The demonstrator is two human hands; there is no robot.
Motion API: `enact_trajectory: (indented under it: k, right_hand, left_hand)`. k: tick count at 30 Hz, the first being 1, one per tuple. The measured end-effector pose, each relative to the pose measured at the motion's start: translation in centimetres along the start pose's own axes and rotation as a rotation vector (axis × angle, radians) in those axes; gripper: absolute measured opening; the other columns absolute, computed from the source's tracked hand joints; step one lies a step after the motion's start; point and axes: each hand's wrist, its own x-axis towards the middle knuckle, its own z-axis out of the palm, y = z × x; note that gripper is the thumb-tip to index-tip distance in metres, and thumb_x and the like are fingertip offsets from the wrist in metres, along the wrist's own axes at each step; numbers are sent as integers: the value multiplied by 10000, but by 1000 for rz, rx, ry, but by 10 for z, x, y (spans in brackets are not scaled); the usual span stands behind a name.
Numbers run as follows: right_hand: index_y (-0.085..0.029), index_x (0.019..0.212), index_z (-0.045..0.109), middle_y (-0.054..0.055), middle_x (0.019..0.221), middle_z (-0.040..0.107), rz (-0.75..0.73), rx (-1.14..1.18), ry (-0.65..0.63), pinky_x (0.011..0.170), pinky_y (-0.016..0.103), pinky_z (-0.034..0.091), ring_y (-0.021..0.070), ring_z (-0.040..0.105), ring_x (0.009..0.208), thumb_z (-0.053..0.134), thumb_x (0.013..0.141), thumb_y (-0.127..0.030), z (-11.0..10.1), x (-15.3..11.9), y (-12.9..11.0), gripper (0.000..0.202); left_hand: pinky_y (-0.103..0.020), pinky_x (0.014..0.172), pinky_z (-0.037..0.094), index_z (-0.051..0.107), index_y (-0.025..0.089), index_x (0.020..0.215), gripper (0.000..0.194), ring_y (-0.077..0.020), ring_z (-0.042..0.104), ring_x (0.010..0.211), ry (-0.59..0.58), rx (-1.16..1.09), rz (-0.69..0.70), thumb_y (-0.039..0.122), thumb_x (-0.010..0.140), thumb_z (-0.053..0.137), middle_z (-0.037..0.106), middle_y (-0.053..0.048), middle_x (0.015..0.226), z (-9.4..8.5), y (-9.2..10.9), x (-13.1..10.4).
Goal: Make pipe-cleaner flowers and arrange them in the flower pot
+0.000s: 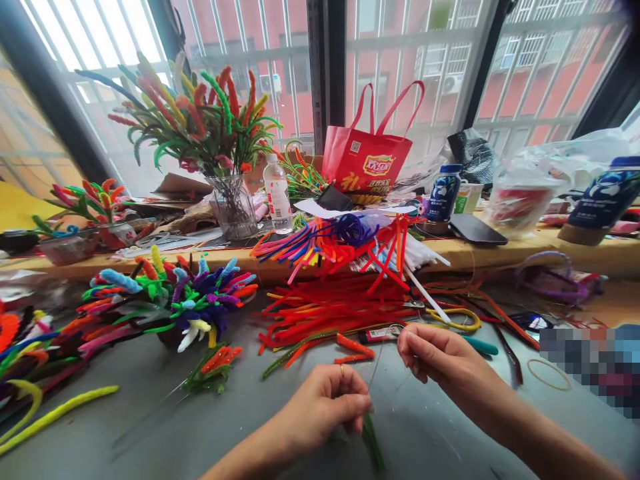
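The left hand (333,403) pinches a thin wire (377,360) above the near tabletop (210,427), with a green stem (373,443) just below it. The right hand (437,353), close by, is pinched closed, though I can't tell on what. Beyond them lie red stems (330,310), with an orange flower (220,360) to the left.

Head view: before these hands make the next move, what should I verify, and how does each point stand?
1. Left hand pinching the thin strand: ok.
2. Right hand gripping that strand: cannot tell, too fine.
3. Green stem below the left hand fully visible: not ok, partly hidden.
4. Yellow-handled scissors out of both hands: ok.
5. Orange-and-green bundle apart from both hands: ok.
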Motion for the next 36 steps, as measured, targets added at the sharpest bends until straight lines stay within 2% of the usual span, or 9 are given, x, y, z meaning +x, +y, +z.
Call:
enact_trajectory:
  k: [3,6,9,12,14,17,23,32,36]
  right_hand:
    - [-182,638,677,-30,594,532,96,330,109,472,148,369,56,421,511,712,718,-346,1,0,5,186]
    - [-205,745,727,-11,663,592,138,511,139,498,143,415,73,505,587,744,687,-304,-1,-1,11,117]
    - [-248,858,728,33,1018,668,94,515,39,731,241,493,154,594,897,724,711,-299,-1,-2,15,156]
    - [-279,877,715,27,1302,544,16,511,-97,950,377,410,217,521,1137,694,741,-337,0,-2,17,150]
    - [-285,848,716,17,1253,590,-19,527,-122,996,384,373,203,539,1130,692,748,-322,1,-1,18,109]
    - [-266,823,720,11,1075,692,-28,569,-64,994,327,392,166,600,1045,715,733,-268,4,1,18,90]
    - [-218,810,713,5,907,732,35,622,106,829,214,499,114,660,857,734,720,-235,6,2,17,93]
    - [-202,727,708,19,823,732,26,511,278,808,286,513,153,662,790,792,634,-272,10,7,17,144]
    - [-206,681,703,-12,723,720,1,511,332,736,246,519,120,649,694,825,580,-264,15,10,18,168]
  left_hand:
    - [-209,502,343,528,142,667,326,-78,449,459,6,-9,45,434,637,670,517,28,514,0,2,-1]
    - [-209,496,352,539,136,666,324,-76,452,450,15,-44,60,423,638,686,519,27,506,-1,2,-1]
    - [-202,483,356,559,125,657,337,-66,451,435,-6,-148,25,415,611,723,535,19,512,-1,-1,-1]
    - [-190,451,355,569,117,652,340,-51,435,406,-58,-293,-31,394,587,755,543,16,511,0,-4,0]
    - [-185,423,348,564,117,644,341,-51,436,387,-96,-364,-51,379,575,771,543,14,501,1,-7,0]
    - [-181,402,346,557,118,638,351,-57,463,384,-126,-434,-43,363,552,793,570,1,537,4,-12,1]
    - [-175,427,359,580,115,673,317,-56,463,376,-124,-412,-37,372,618,757,570,13,472,4,-16,3]
    - [-182,436,381,576,111,686,333,-61,479,391,-81,-418,-21,373,611,768,586,1,505,7,-22,6]
    - [-192,448,376,556,122,687,358,-72,489,396,-100,-394,-33,399,599,766,590,-1,499,9,-22,6]
